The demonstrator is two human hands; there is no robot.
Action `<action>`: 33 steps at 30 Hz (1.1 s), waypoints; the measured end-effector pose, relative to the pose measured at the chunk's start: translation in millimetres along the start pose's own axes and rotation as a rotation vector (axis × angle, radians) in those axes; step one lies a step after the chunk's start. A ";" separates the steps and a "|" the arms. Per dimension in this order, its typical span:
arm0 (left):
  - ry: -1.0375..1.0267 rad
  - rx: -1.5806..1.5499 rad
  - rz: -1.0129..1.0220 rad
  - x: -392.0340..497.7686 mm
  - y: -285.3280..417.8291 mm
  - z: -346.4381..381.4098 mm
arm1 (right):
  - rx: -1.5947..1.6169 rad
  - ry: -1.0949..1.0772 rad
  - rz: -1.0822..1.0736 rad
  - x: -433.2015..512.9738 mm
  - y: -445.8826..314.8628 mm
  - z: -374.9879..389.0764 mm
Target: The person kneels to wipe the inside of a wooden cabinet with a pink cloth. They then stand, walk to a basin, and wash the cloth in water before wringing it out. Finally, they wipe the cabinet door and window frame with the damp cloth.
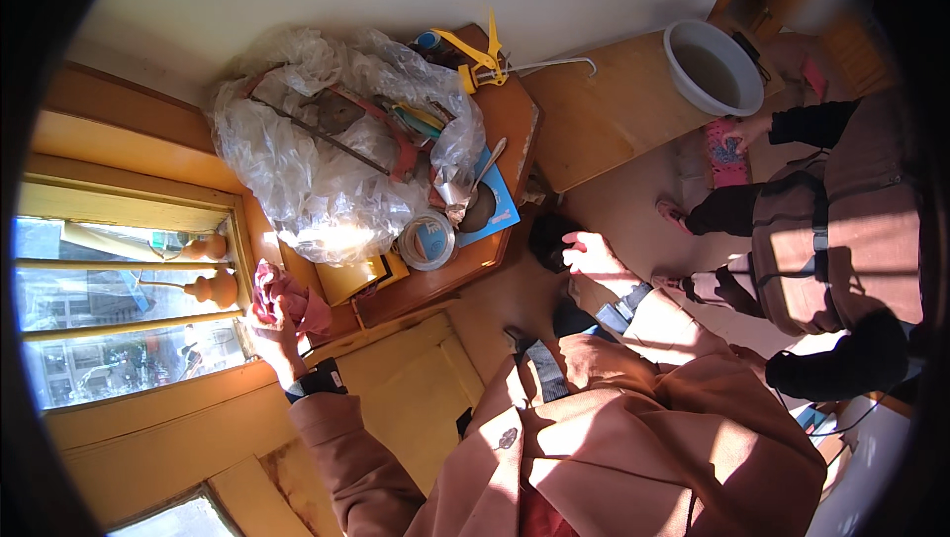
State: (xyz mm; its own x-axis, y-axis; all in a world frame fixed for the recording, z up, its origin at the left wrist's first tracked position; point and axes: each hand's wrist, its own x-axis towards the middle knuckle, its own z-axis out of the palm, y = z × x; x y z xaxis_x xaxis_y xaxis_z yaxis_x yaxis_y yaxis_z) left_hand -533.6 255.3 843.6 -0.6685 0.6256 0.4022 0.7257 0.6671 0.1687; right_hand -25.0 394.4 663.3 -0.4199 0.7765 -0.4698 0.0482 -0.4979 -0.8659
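My left hand (276,336) grips a crumpled dark pink cloth (286,299) beside the barred window (126,314). My right hand (594,255) is low in front of my body, its fingers bent against a black object (551,241); whether it holds this cannot be told. Between and beyond my hands is a wooden table (519,106). A clear plastic sheet (326,218) lies bunched on it with a red-framed hacksaw (404,158). Near its edge are a round clear container (427,241), a blue card (505,203) and a yellow-handled tool (486,62).
A wooden board (594,136) adjoins the table and bears a white basin (712,69) of murky liquid. At right, another person (816,240) has a hand on a pink patterned object (724,155). Small gourds (211,288) hang by the window bars. A yellow panel (401,374) stands below.
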 end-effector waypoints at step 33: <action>-0.234 -0.837 -0.212 41.1 165.1 112.5 | -0.184 -0.076 -0.341 220.1 -177.1 104.8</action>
State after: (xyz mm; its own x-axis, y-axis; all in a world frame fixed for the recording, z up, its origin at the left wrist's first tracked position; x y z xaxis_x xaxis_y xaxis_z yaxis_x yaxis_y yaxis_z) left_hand -459.6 436.6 786.7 -0.7519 0.6501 0.1098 0.4031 0.3215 0.8568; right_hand -220.9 613.0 731.2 -0.5055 0.8511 -0.1415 0.0529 -0.1331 -0.9897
